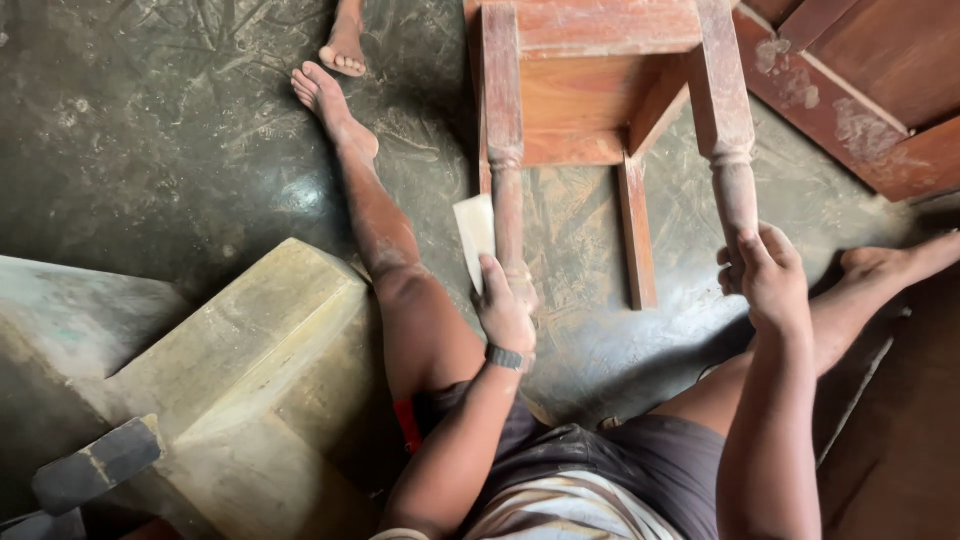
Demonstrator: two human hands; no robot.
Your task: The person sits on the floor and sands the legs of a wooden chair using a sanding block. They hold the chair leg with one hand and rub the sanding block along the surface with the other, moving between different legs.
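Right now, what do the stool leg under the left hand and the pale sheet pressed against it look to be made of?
The stool leg looks like reddish-brown wood, turned near the end, with a dusty, worn matte finish. The pale sheet under the left hand looks like sandpaper or stiff paper; its grit cannot be seen. The right hand grips another leg, same wood.

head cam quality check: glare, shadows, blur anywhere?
Head view: soft sheen on the dusty floor beside the left hand, no hard glare; deep shadow lower left around the wooden block and at the right edge; right hand and the stool leg it holds look sharp.
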